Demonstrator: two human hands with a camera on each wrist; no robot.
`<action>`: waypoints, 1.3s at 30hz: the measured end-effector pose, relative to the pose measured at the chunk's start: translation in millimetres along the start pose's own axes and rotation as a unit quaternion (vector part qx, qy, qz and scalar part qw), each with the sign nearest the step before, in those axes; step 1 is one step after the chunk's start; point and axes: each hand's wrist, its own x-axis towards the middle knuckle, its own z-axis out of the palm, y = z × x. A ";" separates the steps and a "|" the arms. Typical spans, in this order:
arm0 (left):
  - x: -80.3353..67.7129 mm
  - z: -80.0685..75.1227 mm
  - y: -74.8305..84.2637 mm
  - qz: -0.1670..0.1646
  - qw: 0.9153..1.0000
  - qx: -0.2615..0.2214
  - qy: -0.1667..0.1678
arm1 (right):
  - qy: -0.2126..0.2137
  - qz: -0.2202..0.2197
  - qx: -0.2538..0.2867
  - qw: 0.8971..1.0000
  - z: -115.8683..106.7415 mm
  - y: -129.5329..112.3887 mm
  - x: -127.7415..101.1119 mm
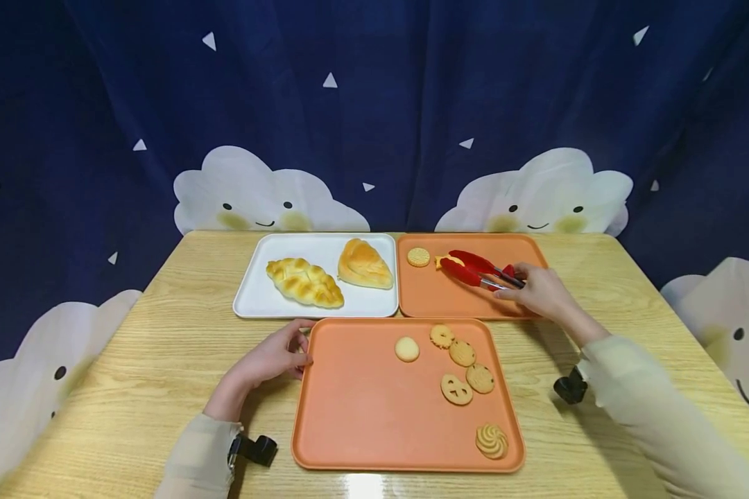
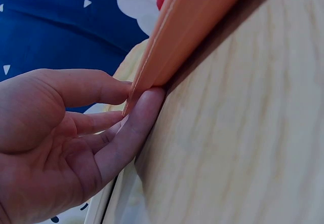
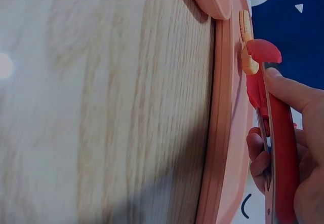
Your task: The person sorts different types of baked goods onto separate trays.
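Right hand [image 1: 539, 290] grips red tongs [image 1: 474, 269] closed on a cookie [image 1: 444, 261] over the far orange tray [image 1: 449, 301], left hand [image 1: 274, 357] fingers relaxed against near tray [image 1: 349, 416] holding six cookies; one round cookie [image 1: 419, 257] left.

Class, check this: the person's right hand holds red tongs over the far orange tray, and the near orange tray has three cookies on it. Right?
Not quite. In the head view the near orange tray holds six cookies, not three. The right hand does hold the red tongs over the far orange tray.

Wooden table [image 1: 162, 360], white tray [image 1: 256, 294], two orange trays [image 1: 362, 416]
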 end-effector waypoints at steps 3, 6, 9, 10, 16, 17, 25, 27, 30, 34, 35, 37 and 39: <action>0.0 0.1 0.9 -0.001 1.000 0.002 0.000 | 0.000 0.006 0.007 1.000 2.3 1.0 4.2; 0.3 0.2 1.9 0.000 1.000 0.005 0.000 | 0.001 0.017 0.011 1.000 2.8 0.4 8.1; 0.6 0.1 2.1 0.001 1.000 0.007 -0.001 | -0.002 0.031 0.018 0.999 3.2 -0.5 12.3; 0.8 0.0 1.9 0.001 1.000 0.007 -0.002 | -0.006 0.036 0.023 0.999 3.5 -0.3 13.8; 1.2 0.4 1.2 0.001 1.000 0.002 -0.005 | -0.013 0.052 0.043 0.998 5.3 1.0 21.8; 1.3 0.5 1.3 0.001 1.000 0.002 -0.006 | -0.011 0.052 0.042 0.998 5.5 0.9 22.5; 2.5 0.7 0.5 0.003 1.000 0.003 -0.008 | -0.017 0.072 0.015 0.997 6.6 1.6 24.6; 2.7 0.7 0.3 0.003 1.000 0.003 -0.007 | -0.019 0.079 0.014 0.997 6.5 0.9 24.4; 2.7 0.5 0.2 0.003 1.000 0.003 -0.007 | -0.022 0.085 0.015 0.996 4.8 -0.3 23.9; 1.9 -0.2 -0.2 0.002 1.000 -0.002 -0.007 | -0.022 0.082 0.020 0.996 1.2 -0.8 21.3; 1.7 -0.4 -0.4 0.001 1.000 -0.003 -0.006 | -0.021 0.079 0.020 0.996 0.2 -0.5 20.2; 1.3 -0.8 -0.7 0.000 1.000 -0.004 -0.006 | -0.016 0.070 0.020 0.997 -2.0 0.1 17.5; 0.8 -1.0 -0.8 -0.001 1.000 -0.004 -0.005 | -0.014 0.061 0.020 0.998 -4.6 0.1 13.7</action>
